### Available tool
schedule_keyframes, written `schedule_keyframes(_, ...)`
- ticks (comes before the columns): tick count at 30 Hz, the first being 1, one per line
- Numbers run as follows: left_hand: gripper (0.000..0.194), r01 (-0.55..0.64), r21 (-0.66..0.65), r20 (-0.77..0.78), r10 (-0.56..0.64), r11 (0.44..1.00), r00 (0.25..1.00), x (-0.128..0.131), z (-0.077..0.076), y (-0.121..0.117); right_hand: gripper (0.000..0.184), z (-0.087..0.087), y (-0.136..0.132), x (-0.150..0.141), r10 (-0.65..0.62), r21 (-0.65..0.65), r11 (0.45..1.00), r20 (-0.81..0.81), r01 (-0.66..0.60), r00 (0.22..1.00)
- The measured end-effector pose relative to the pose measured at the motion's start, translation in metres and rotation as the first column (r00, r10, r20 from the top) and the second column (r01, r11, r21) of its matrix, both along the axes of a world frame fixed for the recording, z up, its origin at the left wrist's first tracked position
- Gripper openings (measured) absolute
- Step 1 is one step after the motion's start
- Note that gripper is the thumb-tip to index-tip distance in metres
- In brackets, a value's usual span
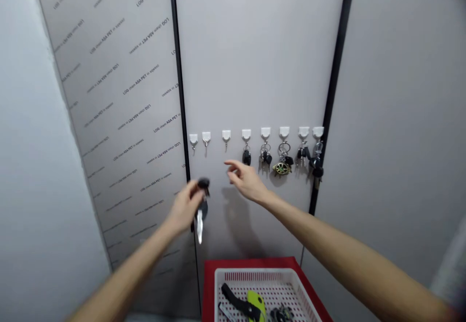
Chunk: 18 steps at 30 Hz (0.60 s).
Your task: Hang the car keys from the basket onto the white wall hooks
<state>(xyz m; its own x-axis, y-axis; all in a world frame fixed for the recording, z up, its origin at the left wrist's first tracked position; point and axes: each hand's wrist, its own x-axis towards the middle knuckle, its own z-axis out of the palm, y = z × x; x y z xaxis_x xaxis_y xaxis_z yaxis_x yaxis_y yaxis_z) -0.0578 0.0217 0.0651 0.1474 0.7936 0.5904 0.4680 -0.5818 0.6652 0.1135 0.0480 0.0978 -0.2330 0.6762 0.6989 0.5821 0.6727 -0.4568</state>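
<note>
Forearms (327, 232) outstretched, left hand (185, 208) holding key (200, 221) tip-down, axis near vertical.

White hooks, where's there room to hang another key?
On the three leftmost hooks, between the long black strip and the black fob. The five hooks further right are taken, most tightly at the far right, where two key bunches hang close together.

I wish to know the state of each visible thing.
Black-headed metal keys: held, one silver blade hanging down
Left hand: fingers closed on these keys
Right hand: fingers half curled, holding nothing visible
Three leftmost white plastic hooks: bare
Five other white hooks: bearing dark hanging keys
White slotted plastic basket: upright
Curved black-and-lime tool: lying in basket
</note>
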Motion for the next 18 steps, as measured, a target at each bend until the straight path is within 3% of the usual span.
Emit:
schedule_keyframes(2, 0.017, 0.132, -0.165, -0.060, -0.144, 0.977, 0.988, 0.014, -0.053, -0.023, 0.031, 0.000, -0.009, 0.030, -0.174, 0.065, 0.981, -0.122, 0.183, 0.977)
schedule_keyframes(5, 0.019, 0.226, -0.351, -0.190, -0.305, 0.909, 0.933, 0.037, -0.115, -0.048, 0.036, 0.009, -0.008, 0.062, -0.423, 0.105, 0.880, -0.271, 0.464, 0.864)
schedule_keyframes(7, 0.018, 0.203, -0.402, -0.362, -0.358, 0.893, 0.861, 0.047, -0.140, -0.056, 0.041, 0.016, -0.001, 0.071, -0.515, 0.085, 0.830, -0.262, 0.551, 0.816)
schedule_keyframes(9, 0.020, 0.159, -0.417, -0.537, -0.384, 0.895, 0.751, 0.052, -0.151, -0.059, 0.042, 0.022, 0.008, 0.074, -0.564, 0.041, 0.812, -0.202, 0.583, 0.800)
schedule_keyframes(11, 0.021, 0.127, -0.401, -0.634, -0.375, 0.907, 0.676, 0.052, -0.151, -0.056, 0.039, 0.026, 0.014, 0.075, -0.592, -0.017, 0.803, -0.143, 0.596, 0.793)
schedule_keyframes(13, 0.025, 0.121, -0.340, -0.639, -0.324, 0.932, 0.698, 0.052, -0.139, -0.049, 0.032, 0.028, 0.016, 0.076, -0.611, -0.072, 0.791, -0.101, 0.607, 0.785)
schedule_keyframes(15, 0.029, 0.126, -0.253, -0.571, -0.253, 0.959, 0.781, 0.056, -0.113, -0.036, 0.026, 0.028, 0.015, 0.078, -0.622, -0.112, 0.782, -0.064, 0.613, 0.781)
schedule_keyframes(18, 0.031, 0.090, -0.110, -0.398, -0.127, 0.990, 0.909, 0.074, -0.055, -0.008, 0.022, 0.023, 0.010, 0.082, -0.571, -0.117, 0.818, -0.058, 0.563, 0.819)
